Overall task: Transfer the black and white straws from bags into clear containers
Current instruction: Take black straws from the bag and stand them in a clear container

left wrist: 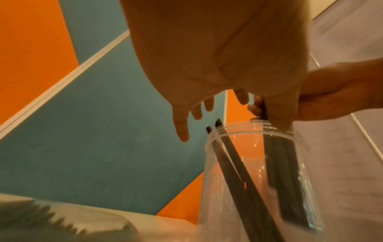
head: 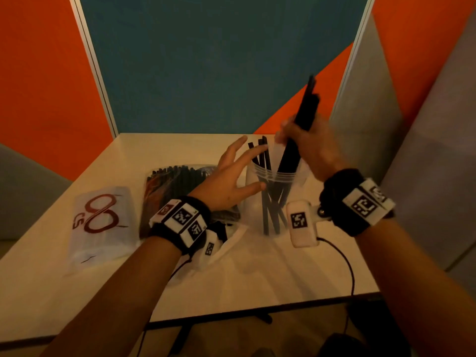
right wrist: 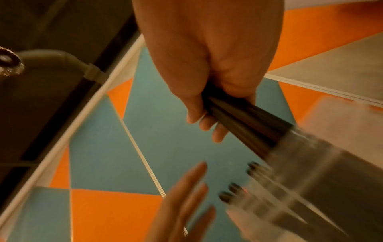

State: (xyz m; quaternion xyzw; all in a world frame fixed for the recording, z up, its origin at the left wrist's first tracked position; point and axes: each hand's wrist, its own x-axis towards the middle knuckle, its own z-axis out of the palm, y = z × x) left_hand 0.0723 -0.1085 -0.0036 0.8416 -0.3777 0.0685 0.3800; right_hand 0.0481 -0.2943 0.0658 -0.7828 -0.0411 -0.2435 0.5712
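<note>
A clear container stands on the table with several black straws leaning in it. My right hand grips a bundle of black straws whose lower ends sit inside the container; the right wrist view shows the fingers curled round the bundle. My left hand is spread with straight fingers beside the container's left wall, thumb near its side; I cannot tell if it touches. A clear bag of black straws lies to the left, partly under my left wrist.
A white printed bag lies flat at the table's left. The table ends at a front edge near me. Blue and orange partition walls stand close behind, and a grey panel on the right. A black cable trails from my right wrist.
</note>
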